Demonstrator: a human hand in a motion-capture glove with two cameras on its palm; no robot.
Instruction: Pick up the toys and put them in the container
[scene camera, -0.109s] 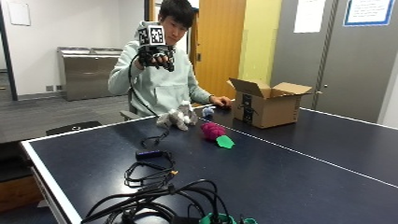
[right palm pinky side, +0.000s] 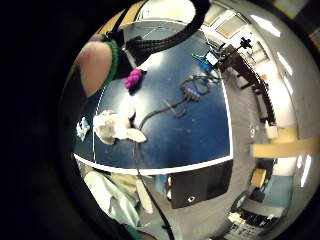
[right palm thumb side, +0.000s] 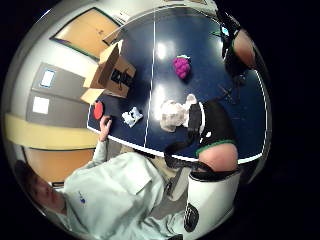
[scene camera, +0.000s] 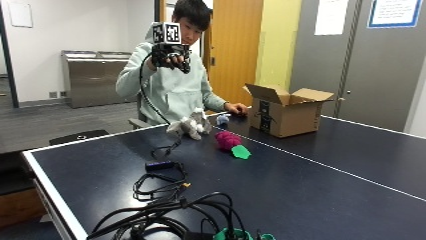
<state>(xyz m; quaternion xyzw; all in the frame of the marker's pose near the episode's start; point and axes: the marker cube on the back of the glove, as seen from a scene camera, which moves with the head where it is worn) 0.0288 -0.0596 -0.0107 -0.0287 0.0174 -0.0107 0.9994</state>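
The person sits at the far side of the dark blue worktop (scene camera: 313, 185). The gloved right hand (scene camera: 170, 54) is raised to about head height, well above the worktop, palm turned toward the toys below. Its fingers are loosely curled and hold nothing. The bare left hand (scene camera: 234, 108) rests on the worktop beside the open cardboard box (scene camera: 287, 114).

Toy positions on the worktop:
- The white plush animal (scene camera: 191, 123) lies near the person's edge, directly below the raised hand.
- The small pale blue toy (scene camera: 222, 119) lies between the plush animal and the box, close to the bare hand.
- The magenta toy (scene camera: 227, 140) with a green leaf (scene camera: 241, 151) lies further toward the middle of the worktop, beside the white centre line.
- A red disc-shaped item (right palm thumb side: 98, 110) lies just beside the box, near the bare hand; its exact nature cannot be told.

All toys are outside the box. The box stands upright with its flaps open.

A bundle of black cables (scene camera: 166, 200) and a small black device (scene camera: 158, 164) occupy the near part of the worktop
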